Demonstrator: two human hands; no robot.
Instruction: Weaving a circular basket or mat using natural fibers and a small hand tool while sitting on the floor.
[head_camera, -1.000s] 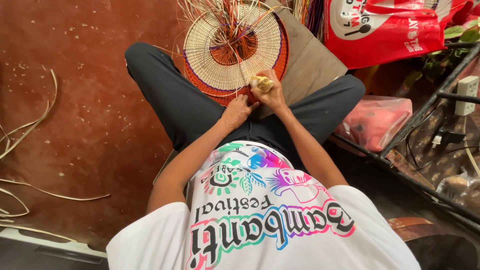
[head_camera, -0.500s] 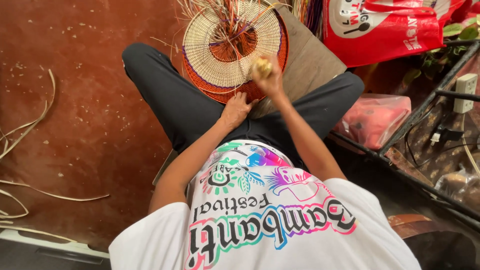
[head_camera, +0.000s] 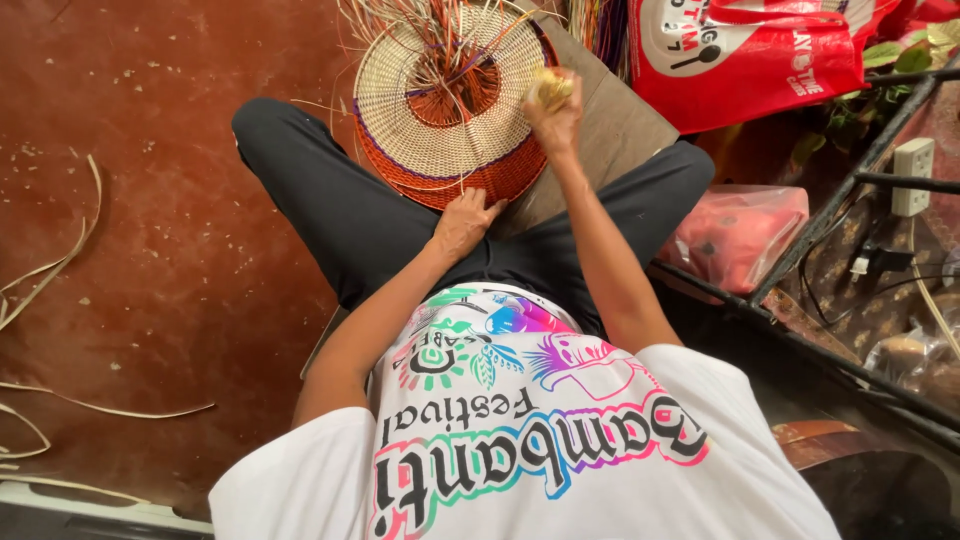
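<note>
A round woven basket (head_camera: 440, 110), pale straw with orange and purple bands and loose strands sticking up from its middle, rests between my knees on black trousers. My left hand (head_camera: 465, 222) grips the basket's near orange rim. My right hand (head_camera: 556, 105) is raised at the basket's right side, fingers closed around a small yellowish bundle of fibre (head_camera: 549, 85). A thin strand seems to run from it towards the basket.
A brown board (head_camera: 620, 130) lies under the basket's right side. A red printed bag (head_camera: 760, 50) stands at the back right, with a pink plastic bag (head_camera: 740, 230) below it. At the right is a black metal frame (head_camera: 850, 180) with a socket. Straw strips (head_camera: 50, 280) lie on the reddish floor.
My right hand has moved from the basket's near rim up and away along its right side, carrying the yellowish bundle. My left hand has stayed at the near rim.
</note>
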